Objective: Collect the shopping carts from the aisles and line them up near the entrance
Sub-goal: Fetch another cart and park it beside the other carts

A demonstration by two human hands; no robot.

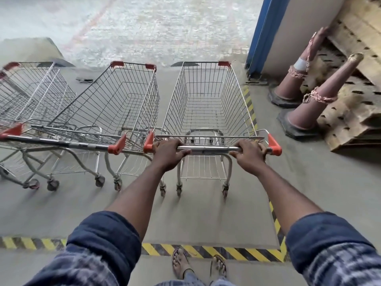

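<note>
An empty wire shopping cart with orange corner caps stands straight ahead of me. My left hand grips the left end of its metal handle bar and my right hand grips the right end. A second empty cart stands close beside it on the left, angled a little, its handle almost touching mine. A third cart stands further left, partly cut off by the frame edge.
Yellow-black hazard tape marks the floor by my feet and runs along the right of the cart. Two worn traffic cones and stacked wooden pallets sit at the right. A blue door frame edges the bright opening ahead.
</note>
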